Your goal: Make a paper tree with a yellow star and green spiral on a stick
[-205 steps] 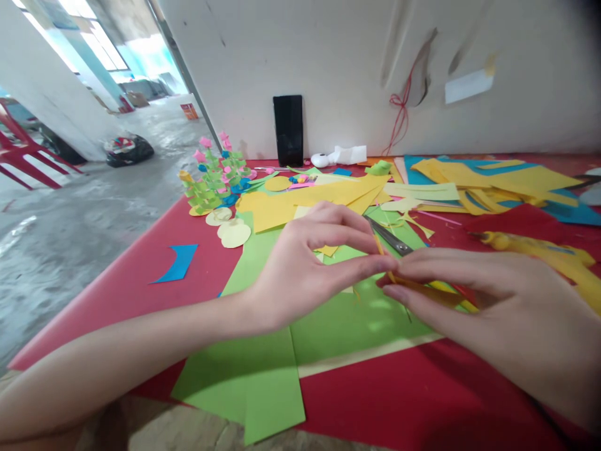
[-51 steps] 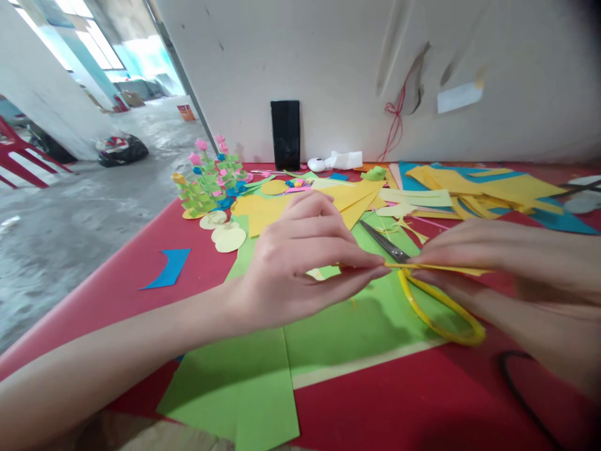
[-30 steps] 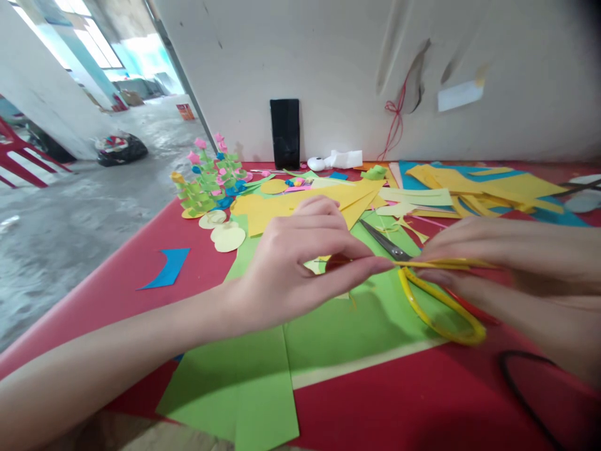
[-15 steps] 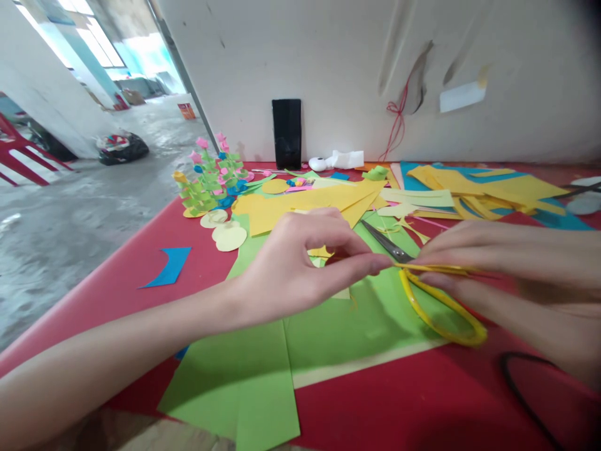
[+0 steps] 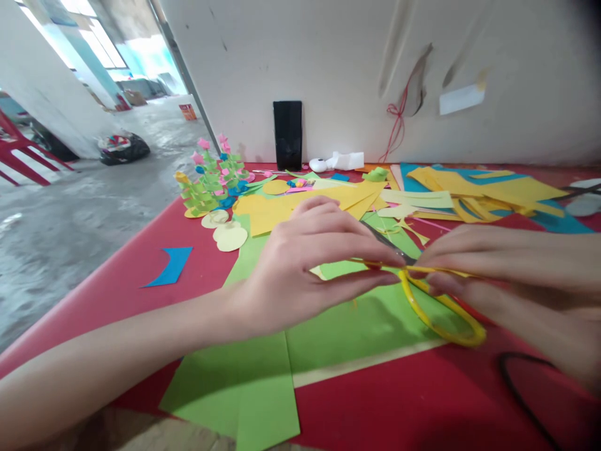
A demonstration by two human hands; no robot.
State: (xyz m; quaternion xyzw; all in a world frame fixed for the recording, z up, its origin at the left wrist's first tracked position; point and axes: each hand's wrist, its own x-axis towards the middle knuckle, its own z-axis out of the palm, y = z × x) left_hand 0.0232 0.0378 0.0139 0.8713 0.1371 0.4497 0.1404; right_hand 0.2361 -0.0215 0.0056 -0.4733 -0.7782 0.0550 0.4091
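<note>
Between my two hands runs a narrow yellow paper strip, seen nearly edge on. My right hand pinches it between thumb and fingers. At its left end the thumb and fingertips of my left hand close about the strip, and a thin end of it shows inside the curve of the fingers. Beneath the hands lie scissors with yellow handles, their dark blades partly hidden behind my fingers. They rest on green paper sheets spread over the red tabletop.
Small paper plants with pink stars stand at the back left, near pale paper circles. A black phone leans against the wall. Yellow paper cuttings lie at the back right; a blue scrap lies left.
My left hand has shifted slightly right along the yellow strip, and its fingertips now sit closer to my right hand. The right hand has barely moved, and the scissors lie as before.
</note>
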